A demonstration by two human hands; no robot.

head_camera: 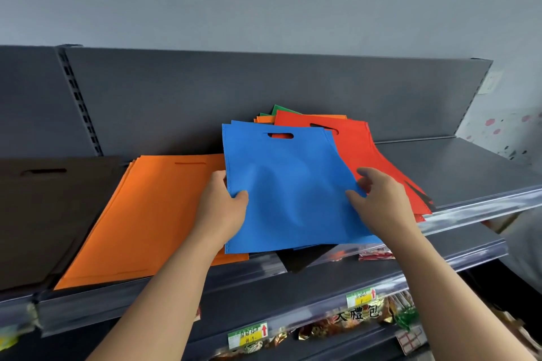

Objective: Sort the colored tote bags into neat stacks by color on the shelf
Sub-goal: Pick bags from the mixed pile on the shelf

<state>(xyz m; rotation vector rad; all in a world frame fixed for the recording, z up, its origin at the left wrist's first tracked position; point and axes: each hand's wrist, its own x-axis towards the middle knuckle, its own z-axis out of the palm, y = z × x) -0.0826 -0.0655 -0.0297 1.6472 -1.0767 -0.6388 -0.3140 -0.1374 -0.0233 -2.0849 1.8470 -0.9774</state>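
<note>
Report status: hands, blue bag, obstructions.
Hands: left hand, right hand grip blue bag by its sides. It overlaps orange stack and red bags. Nothing blocking.

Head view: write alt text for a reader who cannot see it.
A left hand and right hand grip a blue tote bag by its sides over a mixed pile on a grey shelf. An orange stack and a dark brown stack lie left of it.

Retail shop, prob. small grocery. Dark metal gondola shelving noted w/ slotted upright; clear price rails fitted along shelf fronts. Yellow-green price tags w/ red arrows clipped into lower rails; packaged snacks stocked beneath.
</note>
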